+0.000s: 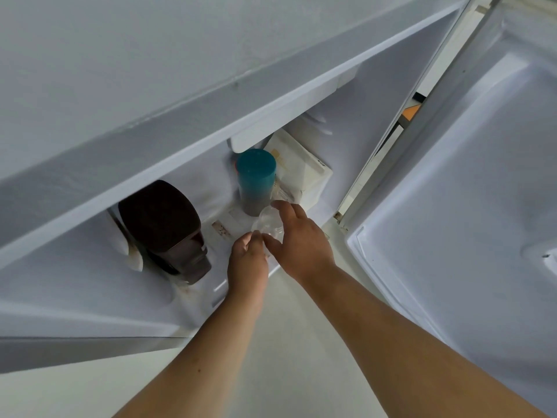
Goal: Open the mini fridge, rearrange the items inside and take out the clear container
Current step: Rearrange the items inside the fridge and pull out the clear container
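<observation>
Inside the mini fridge (90,276), a jug (164,230) is set at the left, a tumbler (256,179) farther right, a carton (301,167) behind it, the clear container (268,226) nearest.

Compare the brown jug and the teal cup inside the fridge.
The brown jug is dark, broad and boxy; the teal cup is a slim cylinder, teal on top fading to grey. The jug stands at the left, apart from both hands; the cup stands further right, just behind the clear container that the left hand and right hand hold. Both stand upright on the fridge floor.
</observation>
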{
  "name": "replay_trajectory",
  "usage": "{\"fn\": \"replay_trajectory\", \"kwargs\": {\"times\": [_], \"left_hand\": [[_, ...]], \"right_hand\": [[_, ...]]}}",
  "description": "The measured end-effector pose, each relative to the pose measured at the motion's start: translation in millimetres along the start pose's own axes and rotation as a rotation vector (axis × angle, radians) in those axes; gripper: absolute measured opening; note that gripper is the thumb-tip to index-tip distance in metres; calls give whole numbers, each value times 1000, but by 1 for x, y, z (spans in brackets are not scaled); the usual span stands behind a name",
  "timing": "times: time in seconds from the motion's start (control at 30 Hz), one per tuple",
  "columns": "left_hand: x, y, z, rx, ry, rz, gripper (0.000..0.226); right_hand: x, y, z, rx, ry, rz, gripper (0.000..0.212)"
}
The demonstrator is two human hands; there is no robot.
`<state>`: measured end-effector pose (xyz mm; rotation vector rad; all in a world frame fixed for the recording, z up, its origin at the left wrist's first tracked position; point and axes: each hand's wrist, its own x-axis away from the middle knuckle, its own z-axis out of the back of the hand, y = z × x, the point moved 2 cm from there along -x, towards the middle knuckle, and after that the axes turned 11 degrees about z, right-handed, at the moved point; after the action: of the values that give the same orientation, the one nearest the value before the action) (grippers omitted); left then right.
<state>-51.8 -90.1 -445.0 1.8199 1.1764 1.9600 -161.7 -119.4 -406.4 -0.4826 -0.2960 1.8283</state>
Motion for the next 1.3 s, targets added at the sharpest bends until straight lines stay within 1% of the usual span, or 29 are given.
{"fn": "replay_trajectory", "kwargs": {"times": [0.1,0.17,0.27,0.33,0.4,0.47,0.53,0.6,0.63,0.67,0.73,0.8,0.93,1.03,1.13,1.23,1.3], "left_hand": [[-1,4,-8,-10,-30,3,15],[-1,7,-12,-54,-38,-35,14],[-5,9,-17,-144,-65,-73,29],[-6,10,-18,-156,-95,-60,32],[-3,9,-14,-148,-64,-67,30],[6,9,-5,-215,20,-126,22],[23,10,5,-215,81,-198,12],[44,12,15,-143,93,-270,15],[55,14,19,-114,106,-314,19],[65,16,23,-77,128,-354,23],[87,23,30,39,176,-374,32],[105,31,35,149,211,-324,40],[122,47,43,311,245,-249,52],[122,56,48,369,263,-205,54],[120,57,48,359,260,-162,47],[118,55,46,349,256,-139,42],[117,55,45,345,260,-138,39]], "right_hand": [[-4,4,2,15,-2,-6,65],[-8,7,4,21,-7,-15,64],[-10,8,7,35,-27,-23,66],[-9,8,9,37,-40,-20,67],[-5,6,12,48,-42,-24,71],[2,0,20,62,-4,-28,70],[10,-10,31,57,101,17,57],[11,-28,41,-26,188,62,33],[8,-40,46,-97,180,59,22],[2,-52,49,-179,146,42,14],[-12,-78,55,-348,48,-17,16],[-27,-99,60,-463,-45,-43,20],[-49,-126,67,-478,-215,-12,20],[-55,-131,65,-495,-284,-39,22],[-53,-132,67,-609,-292,-91,19],[-51,-134,67,-531,-289,-66,19],[-48,-134,66,-489,-249,-57,23]]}}
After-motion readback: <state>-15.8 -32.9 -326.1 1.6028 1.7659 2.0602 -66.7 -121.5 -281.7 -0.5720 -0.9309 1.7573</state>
